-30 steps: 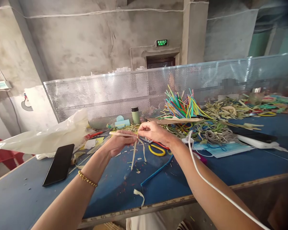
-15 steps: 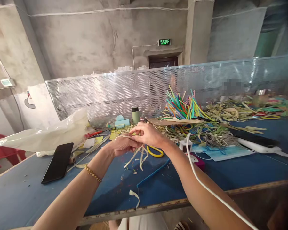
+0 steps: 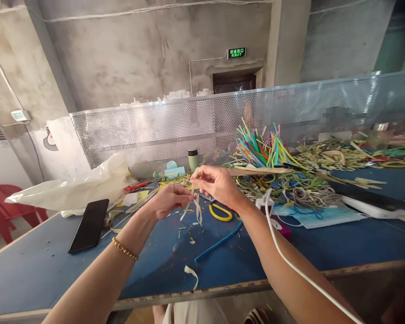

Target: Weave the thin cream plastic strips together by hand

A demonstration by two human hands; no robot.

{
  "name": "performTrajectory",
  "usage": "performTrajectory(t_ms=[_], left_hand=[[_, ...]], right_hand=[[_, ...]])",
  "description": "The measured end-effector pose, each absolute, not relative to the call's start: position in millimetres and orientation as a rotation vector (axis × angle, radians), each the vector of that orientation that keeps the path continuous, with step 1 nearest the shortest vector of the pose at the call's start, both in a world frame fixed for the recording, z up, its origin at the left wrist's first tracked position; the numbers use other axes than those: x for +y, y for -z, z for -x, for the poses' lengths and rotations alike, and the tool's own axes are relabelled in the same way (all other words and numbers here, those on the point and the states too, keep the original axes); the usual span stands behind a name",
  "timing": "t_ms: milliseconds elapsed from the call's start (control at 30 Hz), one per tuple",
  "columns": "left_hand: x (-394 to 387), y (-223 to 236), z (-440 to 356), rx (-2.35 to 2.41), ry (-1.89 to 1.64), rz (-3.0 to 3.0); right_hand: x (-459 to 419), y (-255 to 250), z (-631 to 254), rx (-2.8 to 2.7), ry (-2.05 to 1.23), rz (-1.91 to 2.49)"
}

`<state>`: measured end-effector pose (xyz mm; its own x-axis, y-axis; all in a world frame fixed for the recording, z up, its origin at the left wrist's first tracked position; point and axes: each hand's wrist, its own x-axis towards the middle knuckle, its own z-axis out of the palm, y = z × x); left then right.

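Pale, flat and thin, the strips (image 3: 198, 210) are between my hands above the middle of the blue table (image 3: 148, 274), narrow ends hanging loose and slightly curled. My left hand (image 3: 172, 201) pinches them low at the join; my right hand (image 3: 216, 183) pinches a piece at the top, and my fingers hide part of it. Just beyond, the yellow-handled scissors (image 3: 220, 213) lie to the right, near a blue tube (image 3: 218, 244) slanting nearer me. A white cable (image 3: 281, 248) crosses my view of my right forearm. A curled scrap (image 3: 192, 273) lies at the near edge, a black phone (image 3: 89, 226) to the left, a green bottle (image 3: 193, 161) and a multicoloured bundle (image 3: 261, 148) on the far side
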<state>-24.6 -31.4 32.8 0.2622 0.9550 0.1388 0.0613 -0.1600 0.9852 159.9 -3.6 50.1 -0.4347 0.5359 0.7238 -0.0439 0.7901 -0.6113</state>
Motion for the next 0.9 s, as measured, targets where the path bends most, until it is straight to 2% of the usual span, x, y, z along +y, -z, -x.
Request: performTrajectory(t_ms=[167,333,900], left_hand=[[-39.6,-16.1,22.2,1.063,-1.273,-1.317],[-53.7,-15.0,21.5,0.960,-1.233,-1.158],[-60.2,-8.4,18.9,0.942,-1.210,-1.032]], right_hand=[[-16.5,-40.2,-151.3,-2.034,-0.373,0.323],[-24.5,-13.4,-160.9,-2.074,-0.114,0.306],[-27.4,2.9,-173.1,-2.202,0.240,0.343]])
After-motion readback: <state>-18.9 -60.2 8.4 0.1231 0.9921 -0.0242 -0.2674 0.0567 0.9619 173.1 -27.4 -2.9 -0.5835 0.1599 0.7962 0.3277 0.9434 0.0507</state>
